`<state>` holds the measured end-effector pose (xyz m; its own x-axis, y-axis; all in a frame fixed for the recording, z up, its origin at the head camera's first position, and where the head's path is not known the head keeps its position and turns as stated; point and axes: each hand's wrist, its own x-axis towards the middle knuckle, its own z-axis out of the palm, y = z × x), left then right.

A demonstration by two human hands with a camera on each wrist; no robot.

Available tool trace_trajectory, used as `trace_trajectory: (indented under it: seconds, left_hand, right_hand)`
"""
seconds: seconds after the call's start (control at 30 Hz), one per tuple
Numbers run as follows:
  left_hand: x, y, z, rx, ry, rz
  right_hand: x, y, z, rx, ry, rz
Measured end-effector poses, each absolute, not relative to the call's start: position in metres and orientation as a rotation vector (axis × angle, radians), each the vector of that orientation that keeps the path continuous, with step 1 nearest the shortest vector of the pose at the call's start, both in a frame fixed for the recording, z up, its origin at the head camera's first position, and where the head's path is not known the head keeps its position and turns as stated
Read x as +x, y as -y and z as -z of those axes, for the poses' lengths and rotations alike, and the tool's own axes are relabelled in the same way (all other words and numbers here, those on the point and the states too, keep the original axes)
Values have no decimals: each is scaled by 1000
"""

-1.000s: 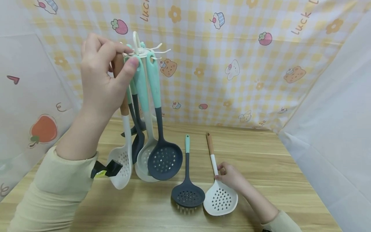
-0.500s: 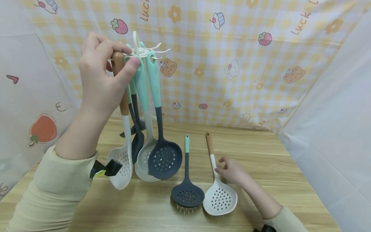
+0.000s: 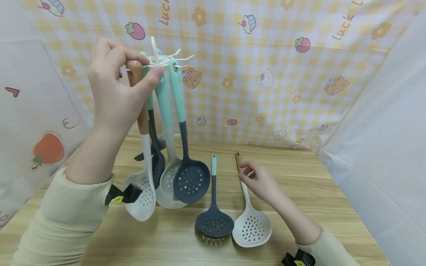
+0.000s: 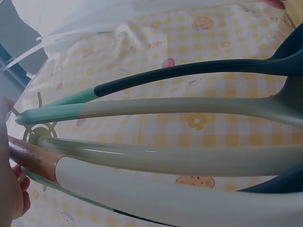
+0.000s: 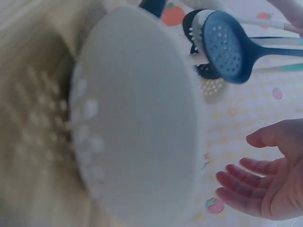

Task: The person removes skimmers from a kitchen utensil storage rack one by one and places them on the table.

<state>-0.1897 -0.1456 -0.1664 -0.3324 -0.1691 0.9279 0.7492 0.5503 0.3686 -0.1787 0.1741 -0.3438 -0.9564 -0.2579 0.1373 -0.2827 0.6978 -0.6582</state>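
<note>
A white rotating utensil rack (image 3: 161,60) stands at the left in the head view, hung with slotted spoons and ladles. My left hand (image 3: 113,79) pinches its top, thumb and index finger at the hook disc. Below that hand hangs a white slotted spoon with a brown handle (image 3: 143,114). A dark skimmer with a mint handle (image 3: 191,181) hangs in front. On the table lies a white skimmer (image 3: 254,227) with a brown handle. My right hand (image 3: 261,181) is over its handle, fingers apart and loosely bent, holding nothing; the right wrist view shows them spread.
A dark slotted ladle (image 3: 215,223) with a mint handle lies beside the white skimmer on the wooden table (image 3: 316,192). Behind stands a yellow checked cloth (image 3: 286,66); a plain white cloth (image 3: 382,111) closes off the right side.
My right hand has let go of the white skimmer's neck and moved up along its handle. The hanging utensils have shifted slightly; my left hand stays at the rack's top.
</note>
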Motion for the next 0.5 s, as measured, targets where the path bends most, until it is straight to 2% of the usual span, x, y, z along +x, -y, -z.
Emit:
trace_trajectory:
  seconds: [0.5]
  left_hand:
    - [-190,142,166,-528,1660,1262]
  right_hand:
    - [-175,-141,309,660,2525,-1256]
